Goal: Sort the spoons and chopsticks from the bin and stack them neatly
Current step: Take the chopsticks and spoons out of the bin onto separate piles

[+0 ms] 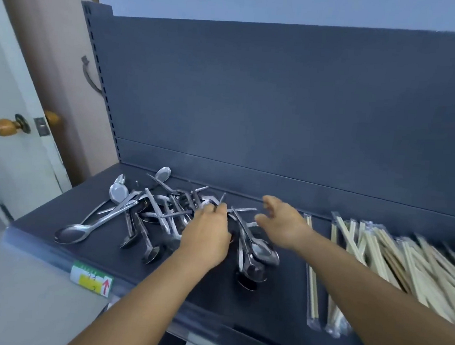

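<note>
A jumble of metal spoons (pixel 146 215) lies on the left half of a dark shelf (pixel 279 293). A smaller nested stack of spoons (pixel 255 253) sits between my two hands. My left hand (pixel 206 236) is over the pile and pinches the thin handle of one spoon (pixel 220 202) that sticks up. My right hand (pixel 282 223) hovers just right of the pile, fingers spread and holding nothing. Wrapped wooden chopsticks (pixel 393 264) lie in a heap on the right, with a few single pairs (pixel 313 282) laid straight beside them.
The shelf's dark back panel (pixel 280 108) rises right behind the cutlery. A green and yellow price label (pixel 91 281) hangs on the front edge. A white door with a wooden knob (pixel 5 126) stands at the left.
</note>
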